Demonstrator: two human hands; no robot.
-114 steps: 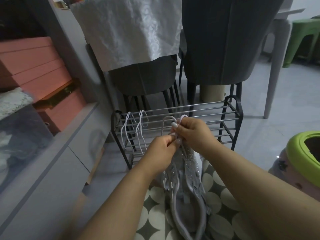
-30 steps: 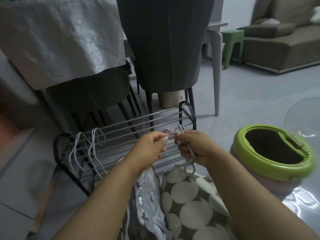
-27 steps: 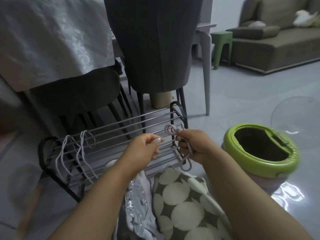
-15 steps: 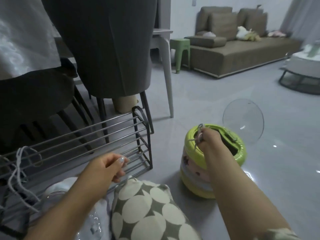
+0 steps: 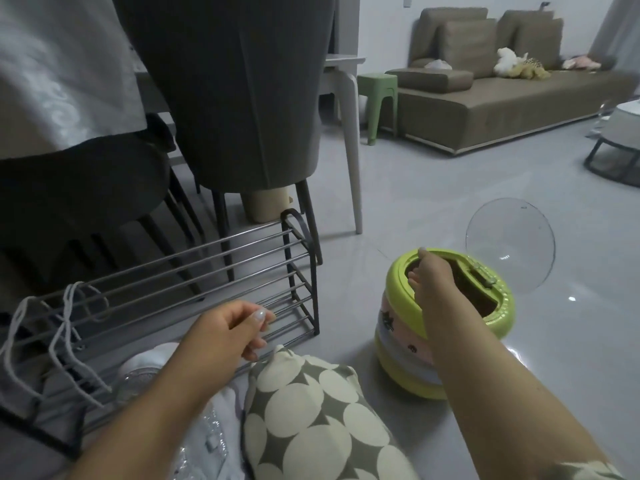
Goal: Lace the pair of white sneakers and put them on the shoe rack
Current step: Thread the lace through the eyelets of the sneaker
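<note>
Your right hand (image 5: 431, 277) is hovering, fingers curled, over the green bin (image 5: 450, 327) at 3 o'clock, contents unclear, while your left hand (image 5: 228, 332) is hanging loosely curled, holding nothing, beside the shoe rack (image 5: 298, 271).

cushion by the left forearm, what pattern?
Grey-green with large cream circles, head view.

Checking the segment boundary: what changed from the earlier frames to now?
The right hand carried a small loop from the shoe rack to the green bin; no loop shows now. The left hand stayed low, empty. White laces remain draped on the rack.
</note>
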